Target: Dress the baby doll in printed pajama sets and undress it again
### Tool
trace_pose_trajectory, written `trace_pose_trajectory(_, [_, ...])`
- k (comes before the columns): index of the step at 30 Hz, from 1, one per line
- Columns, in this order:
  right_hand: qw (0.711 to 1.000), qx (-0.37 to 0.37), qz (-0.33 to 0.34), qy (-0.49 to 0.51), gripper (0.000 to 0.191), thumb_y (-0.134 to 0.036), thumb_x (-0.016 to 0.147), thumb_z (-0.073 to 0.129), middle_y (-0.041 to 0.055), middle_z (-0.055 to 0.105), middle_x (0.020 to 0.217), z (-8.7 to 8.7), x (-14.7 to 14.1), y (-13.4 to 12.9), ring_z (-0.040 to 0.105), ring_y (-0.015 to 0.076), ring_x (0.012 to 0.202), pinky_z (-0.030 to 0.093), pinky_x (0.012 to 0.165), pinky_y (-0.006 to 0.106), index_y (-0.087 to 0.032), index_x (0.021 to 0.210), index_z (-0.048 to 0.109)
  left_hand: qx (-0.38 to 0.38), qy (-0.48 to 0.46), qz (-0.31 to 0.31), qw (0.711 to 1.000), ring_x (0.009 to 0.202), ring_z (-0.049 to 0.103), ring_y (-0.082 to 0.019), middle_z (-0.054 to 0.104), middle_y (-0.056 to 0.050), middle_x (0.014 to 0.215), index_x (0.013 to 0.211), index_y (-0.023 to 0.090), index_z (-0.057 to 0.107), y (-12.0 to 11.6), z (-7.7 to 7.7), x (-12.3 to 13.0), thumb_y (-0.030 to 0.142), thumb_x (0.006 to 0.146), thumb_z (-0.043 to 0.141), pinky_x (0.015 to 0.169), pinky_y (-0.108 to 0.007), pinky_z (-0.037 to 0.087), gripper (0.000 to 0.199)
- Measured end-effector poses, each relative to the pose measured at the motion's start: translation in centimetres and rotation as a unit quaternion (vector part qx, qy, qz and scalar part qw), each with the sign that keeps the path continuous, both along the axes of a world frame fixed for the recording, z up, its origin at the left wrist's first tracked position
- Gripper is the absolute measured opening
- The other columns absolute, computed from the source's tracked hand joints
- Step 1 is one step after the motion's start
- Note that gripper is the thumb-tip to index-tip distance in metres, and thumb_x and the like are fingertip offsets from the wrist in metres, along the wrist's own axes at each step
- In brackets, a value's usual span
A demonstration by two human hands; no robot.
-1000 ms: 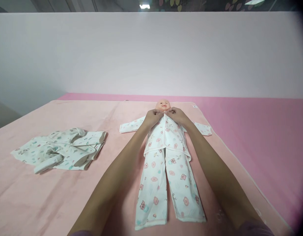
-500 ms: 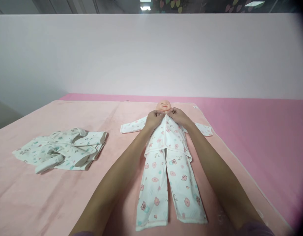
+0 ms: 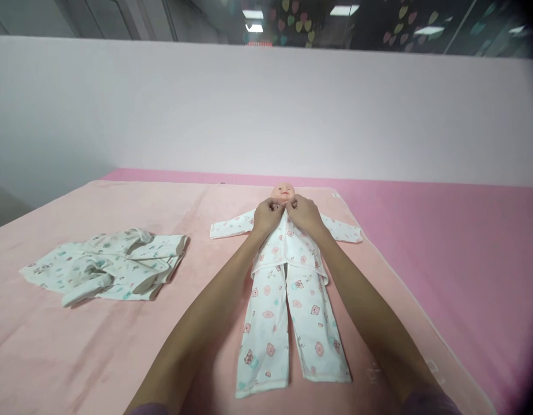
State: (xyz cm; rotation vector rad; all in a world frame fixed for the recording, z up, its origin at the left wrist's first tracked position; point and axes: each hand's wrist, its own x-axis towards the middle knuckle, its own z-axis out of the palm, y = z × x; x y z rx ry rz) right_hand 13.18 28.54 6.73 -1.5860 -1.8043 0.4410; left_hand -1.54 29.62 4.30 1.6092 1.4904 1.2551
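Note:
A doll (image 3: pixel 283 191) lies on its back on a peach blanket (image 3: pixel 197 202), only its head showing above its clothes. It wears a white printed top (image 3: pixel 284 245) with the sleeves spread to both sides and matching trousers (image 3: pixel 270 328) with the legs apart. At the doll's neck, my left hand (image 3: pixel 268 214) pinches one side of the top's collar. My right hand (image 3: pixel 304 213) pinches the other side, its fingertips close to those of my left hand. The collar between them is mostly hidden by my fingers.
A crumpled white garment with green print (image 3: pixel 114 265) lies on the blanket at the left. Pink surface (image 3: pixel 443 242) shows past the blanket's right edge. A pale upright panel (image 3: pixel 266 109) stands behind.
The view has shifted a little, with more showing above the panel. Both my hands stay at the collar, and my right hand has turned slightly inward, its fingers more curled.

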Motion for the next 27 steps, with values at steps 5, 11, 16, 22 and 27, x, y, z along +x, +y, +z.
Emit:
trace_pose_trajectory(5, [0.998, 0.035, 0.055, -0.017, 0.02, -0.038, 0.099, 0.06, 0.0055, 0.073, 0.114, 0.7, 2.8, -6.0, 0.068, 0.0229, 0.096, 0.049, 0.083, 0.036, -0.026, 0.115, 0.063, 0.046, 0.068, -0.059, 0.995, 0.088, 0.065, -0.02, 0.072, -0.007, 0.112, 0.119, 0.022, 0.066, -6.6, 1.0, -2.3, 0.045, 0.097, 0.066, 0.082, -0.036, 0.051, 0.032])
trace_pose_trajectory(11, [0.976, -0.036, 0.152, -0.151, 0.025, -0.044, 0.094, 0.07, 0.0032, 0.069, 0.11, -0.2, 3.9, -15.0, 0.065, 0.0222, 0.093, 0.042, 0.07, 0.032, -0.027, 0.107, 0.057, 0.05, 0.228, -0.19, 0.954, 0.115, 0.061, -0.031, 0.062, -0.01, 0.125, 0.121, 0.025, 0.059, -15.9, 0.4, -5.4, 0.044, 0.081, 0.082, 0.092, -0.044, 0.055, 0.049])
trace_pose_trajectory(16, [0.976, 0.007, 0.088, -0.2, 0.007, -0.029, 0.098, 0.057, 0.0055, 0.069, 0.102, -1.3, 1.9, -14.9, 0.062, 0.0224, 0.087, 0.037, 0.069, 0.032, -0.024, 0.099, 0.051, 0.103, 0.304, -0.094, 0.942, 0.106, 0.061, -0.03, 0.063, -0.01, 0.12, 0.107, 0.024, 0.054, -17.1, -0.6, -3.7, 0.031, 0.092, 0.065, 0.088, -0.043, 0.052, 0.02])
trace_pose_trajectory(22, [0.986, 0.016, -0.021, -0.165, 0.021, -0.038, 0.102, 0.043, 0.0086, 0.068, 0.086, 0.1, 7.4, -13.5, 0.061, 0.0267, 0.078, 0.037, 0.068, 0.036, -0.024, 0.091, 0.054, 0.0, 0.267, 0.029, 0.963, 0.08, 0.063, -0.027, 0.064, -0.005, 0.083, 0.094, 0.026, 0.046, -14.5, 0.7, -7.1, 0.041, 0.107, 0.042, 0.073, -0.036, 0.041, 0.02])
trace_pose_trajectory(27, [0.973, -0.14, -0.1, -0.154, 0.021, -0.042, 0.093, 0.053, 0.0101, 0.071, 0.084, -1.7, 17.3, -13.6, 0.065, 0.0316, 0.081, 0.043, 0.069, 0.04, -0.027, 0.078, 0.054, -0.12, 0.246, 0.122, 0.954, 0.089, 0.065, -0.03, 0.069, -0.008, 0.091, 0.084, 0.025, 0.049, -14.1, -0.3, -15.8, 0.04, 0.098, 0.053, 0.075, -0.036, 0.04, 0.021])
